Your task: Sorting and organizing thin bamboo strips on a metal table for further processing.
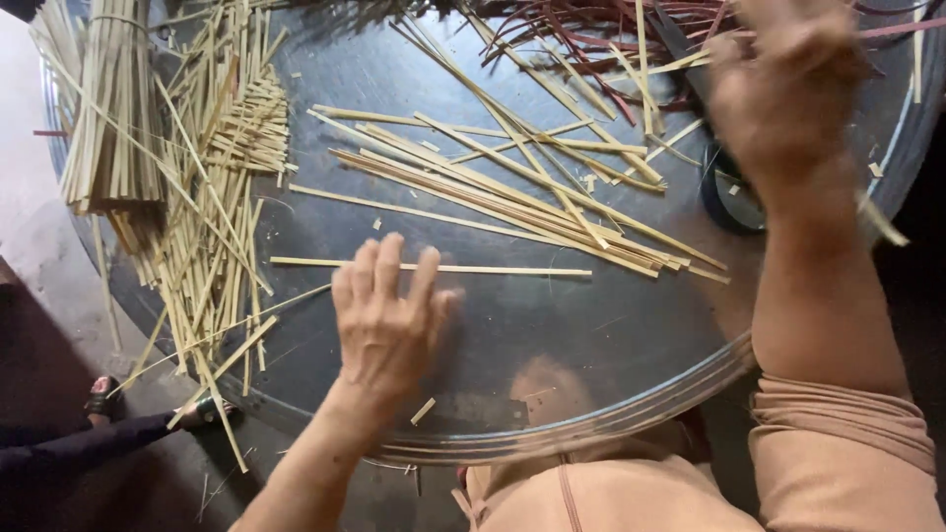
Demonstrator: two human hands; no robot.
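Head view: left hand (386, 317) flat on round tray (552, 335), fingers spread, holding nothing, fingertips touching single strip (493, 269). Right hand (783, 84) blurred, raised over red strips (581, 34) at far edge; grip cannot be told. Strip pile (512, 192) lies mid-tray; bundle (113, 118) and loose strips at left. Step seems sorting strips, one picked out. Next likely needs pinching that thin flat strip off tray.

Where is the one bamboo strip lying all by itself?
In the head view, the single bamboo strip lies flat across the middle of the round tray, just beyond the left hand's fingertips, nearer than the loose pile of strips.
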